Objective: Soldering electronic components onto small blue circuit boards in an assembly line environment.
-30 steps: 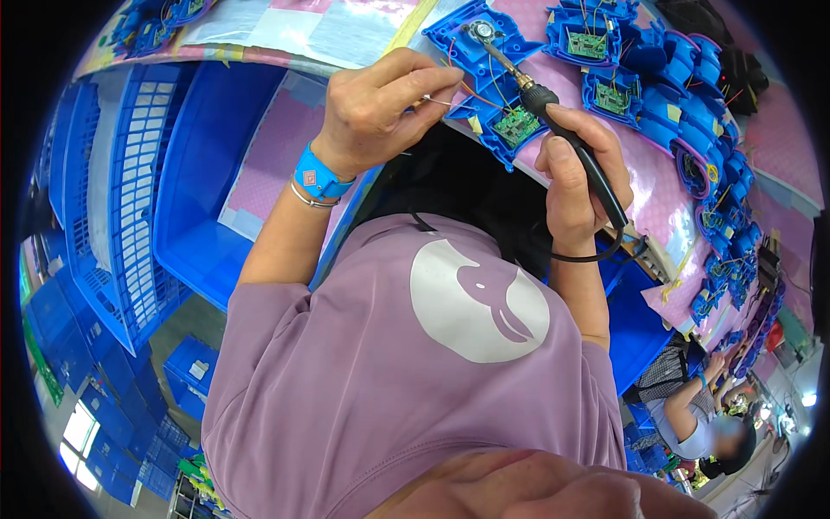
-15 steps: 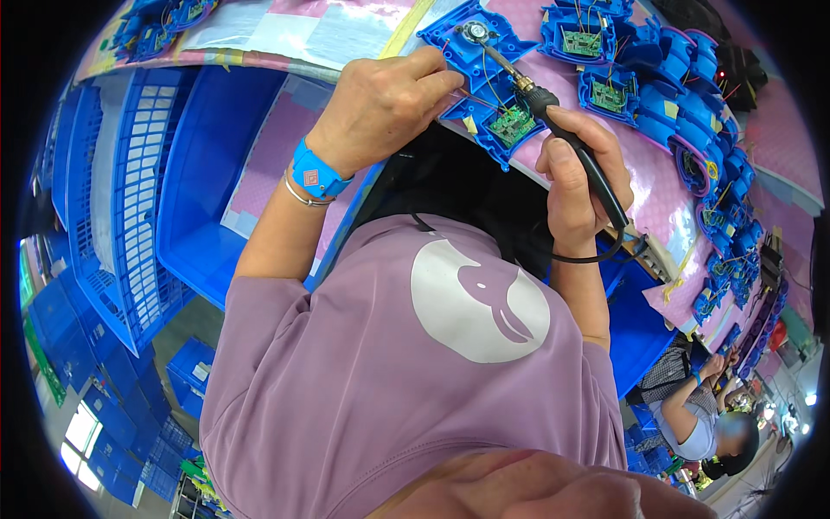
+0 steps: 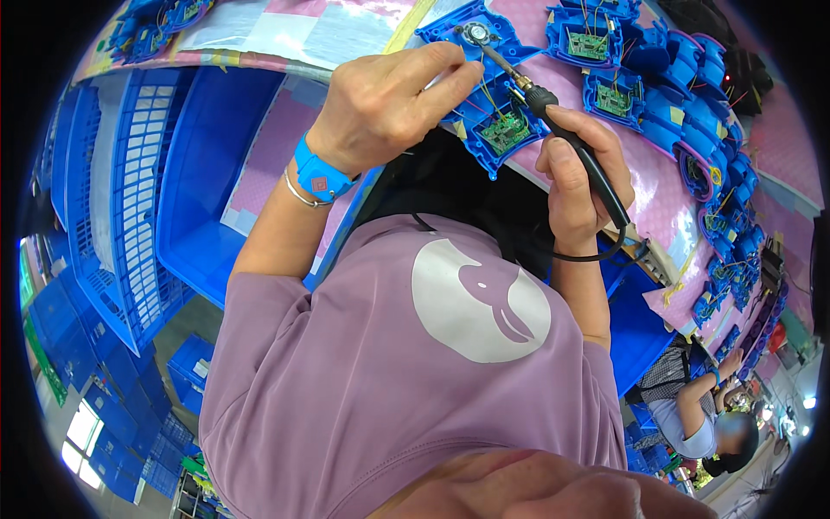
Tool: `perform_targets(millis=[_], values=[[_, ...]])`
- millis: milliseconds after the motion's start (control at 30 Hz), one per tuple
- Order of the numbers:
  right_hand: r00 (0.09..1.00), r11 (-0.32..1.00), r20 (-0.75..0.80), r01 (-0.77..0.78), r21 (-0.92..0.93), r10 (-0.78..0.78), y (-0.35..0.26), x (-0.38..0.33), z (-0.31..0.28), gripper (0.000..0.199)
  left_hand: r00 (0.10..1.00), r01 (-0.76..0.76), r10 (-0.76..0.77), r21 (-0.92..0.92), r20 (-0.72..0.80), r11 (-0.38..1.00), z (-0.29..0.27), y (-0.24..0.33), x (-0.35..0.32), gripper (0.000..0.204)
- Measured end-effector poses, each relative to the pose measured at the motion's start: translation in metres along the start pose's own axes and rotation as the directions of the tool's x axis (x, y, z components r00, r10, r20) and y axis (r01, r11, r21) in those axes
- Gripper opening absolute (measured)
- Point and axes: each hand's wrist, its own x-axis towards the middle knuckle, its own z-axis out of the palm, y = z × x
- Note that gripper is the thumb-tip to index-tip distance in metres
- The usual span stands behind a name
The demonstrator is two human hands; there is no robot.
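My right hand (image 3: 584, 169) grips a black-handled soldering iron (image 3: 588, 156), its metal tip beside a small round speaker-like part (image 3: 475, 34). That part sits in an opened blue plastic housing (image 3: 494, 166) at the table's near edge. A green circuit board (image 3: 505, 132) lies in the housing's near end, with thin wires running from it. My left hand (image 3: 389, 108) hangs over the housing's left side, fingers drawn together near the speaker part. Whatever its fingertips pinch is too small or hidden to name.
More blue housings with boards (image 3: 587, 45) stand along the right of the pink-covered table (image 3: 644, 186). Blue crates (image 3: 194, 173) are at my left. The iron's black cord (image 3: 581, 259) loops below my right hand. A co-worker (image 3: 692, 415) is at lower right.
My left fingers have moved slightly right and up toward the speaker part. The housing's near end has swung slightly left. My right hand and the iron have barely moved.
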Motion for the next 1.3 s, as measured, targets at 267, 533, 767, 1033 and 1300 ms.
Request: perform_targets(millis=[267, 533, 767, 1033, 1300], values=[[1.000, 1.000, 0.029, -0.009, 0.015, 0.009, 0.004, 0.002, 0.003, 0.029, 0.992, 0.105, -0.103, -0.024, 0.077, 0.994, 0.014, -0.004, -0.006, 0.032], [0.998, 0.999, 0.047, -0.032, -0.018, 0.033, 0.004, 0.004, 0.003, 0.028, 0.987, 0.137, -0.132, -0.053, 0.093, 0.989, 0.014, -0.006, -0.005, 0.028], [0.999, 0.999, 0.022, -0.032, 0.011, 0.032, 0.004, 0.004, 0.005, 0.026, 0.989, 0.135, -0.131, -0.059, 0.072, 0.989, 0.017, -0.006, -0.006, 0.029], [1.000, 1.000, 0.005, -0.008, 0.012, 0.008, 0.005, 0.001, 0.005, 0.029, 0.985, 0.154, -0.149, -0.063, 0.081, 0.986, 0.016, -0.005, -0.006, 0.030], [0.999, 1.000, -0.027, 0.024, 0.019, -0.024, 0.005, 0.001, 0.004, 0.031, 0.982, 0.172, -0.165, -0.073, 0.090, 0.982, 0.016, -0.004, -0.005, 0.028]])
